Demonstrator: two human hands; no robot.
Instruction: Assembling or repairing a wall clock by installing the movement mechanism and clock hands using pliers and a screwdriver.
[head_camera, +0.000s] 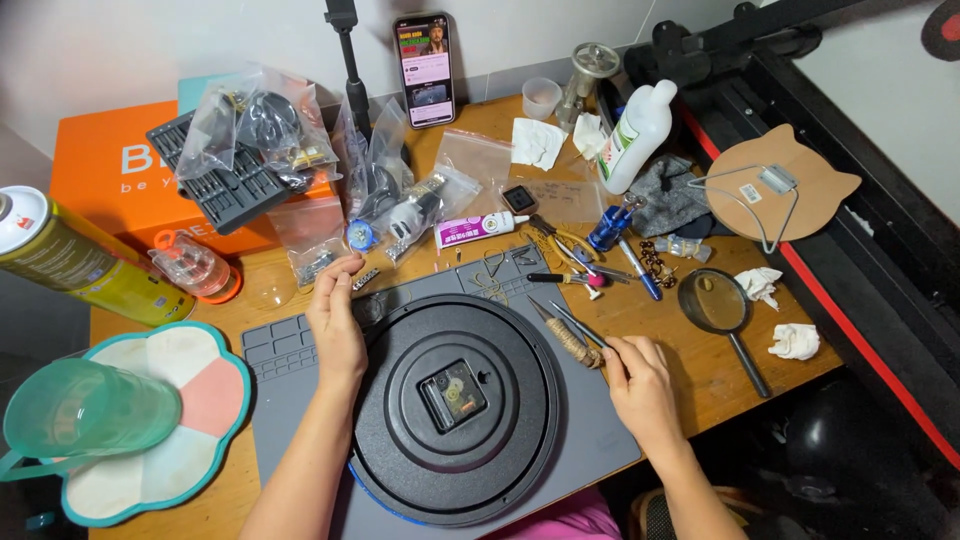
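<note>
Clock (455, 400) on mat (290, 360), magnifier (722, 310) right

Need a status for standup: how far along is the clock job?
Done: clock lies face down on the grey mat, black movement exposed. In hand: right hand holds tweezers; left hand rests at the rim. Left: movement not yet out.

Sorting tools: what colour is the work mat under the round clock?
Grey silicone mat, head view.

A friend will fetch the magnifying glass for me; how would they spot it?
Start at the round black clock back on the grey mat. Go past the right hand onto bare wood: the magnifying glass has a round dark-rimmed lens and the only long black handle there.
</note>
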